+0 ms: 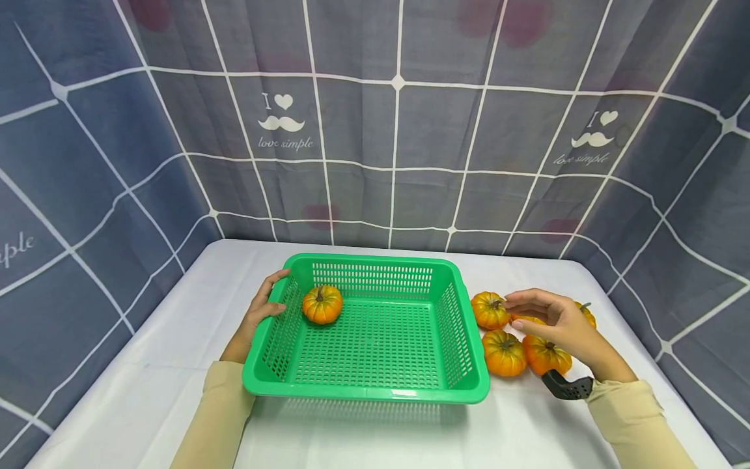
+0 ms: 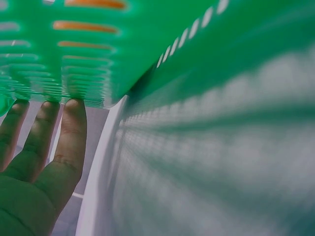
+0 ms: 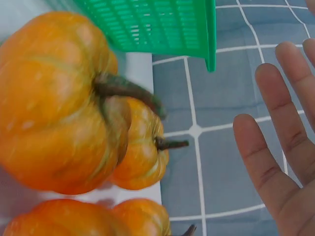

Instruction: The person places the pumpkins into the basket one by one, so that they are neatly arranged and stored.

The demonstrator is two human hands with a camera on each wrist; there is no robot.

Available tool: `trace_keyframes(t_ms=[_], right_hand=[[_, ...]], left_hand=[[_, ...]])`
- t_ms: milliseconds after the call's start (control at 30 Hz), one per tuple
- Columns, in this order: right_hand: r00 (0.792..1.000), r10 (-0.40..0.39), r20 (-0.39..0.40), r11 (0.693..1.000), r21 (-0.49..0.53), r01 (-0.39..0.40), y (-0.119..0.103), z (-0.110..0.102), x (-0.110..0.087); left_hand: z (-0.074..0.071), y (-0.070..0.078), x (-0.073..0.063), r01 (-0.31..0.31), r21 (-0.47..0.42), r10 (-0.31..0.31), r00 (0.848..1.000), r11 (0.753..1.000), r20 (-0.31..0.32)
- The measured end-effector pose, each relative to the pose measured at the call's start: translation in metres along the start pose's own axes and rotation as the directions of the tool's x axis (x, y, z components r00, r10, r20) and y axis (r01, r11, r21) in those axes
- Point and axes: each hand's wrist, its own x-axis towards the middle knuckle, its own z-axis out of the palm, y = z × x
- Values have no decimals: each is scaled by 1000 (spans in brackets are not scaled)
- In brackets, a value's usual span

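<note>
A green plastic basket (image 1: 366, 394) with slotted walls stands in the middle of the white table. One small orange pumpkin (image 1: 322, 305) lies inside it, near the left wall. My left hand (image 1: 260, 312) grips the basket's left rim, thumb over the edge; in the left wrist view its fingertips (image 2: 74, 105) touch the slotted wall from outside. Right of the basket, my right hand (image 1: 553, 322) hovers over several more pumpkins (image 1: 504, 353), partly hiding some. Its fingers (image 3: 278, 93) are spread and loosely bent, apart from the nearest pumpkin (image 3: 54, 103) in the right wrist view.
A white cloth (image 1: 158, 352) covers the table. Grey-blue curtains (image 1: 363, 130) with white grid lines enclose the back and both sides. A black strap piece (image 1: 567, 385) sits at the right wrist, close to the front pumpkins.
</note>
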Motion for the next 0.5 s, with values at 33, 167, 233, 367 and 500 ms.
trace_keyframes(t_ms=[33,167,233,367,500], right_hand=[[1000,8,-8,1000,-10,-8,1,-1,-2],[1000,0,-27,1000,-20,-1,4,-5,-9],[999,-22,-30,1000,-14,21,7,-6,-12],[998,-56,-42,998,-31,55,14,-9,-19],[996,-63,-68,995,-88,57,20,-12,-29]], left_hand=[[0,0,0,2,-1,-2,1000,1000,-1],[-1,0,0,10,-11,-10,1000,1000,-8],[-1,0,0,7,-16,-7,1000,1000,-9],[-3,-2,2,-26,-16,27,1000,1000,7],[-6,-7,3,-68,-6,68,997,998,29]])
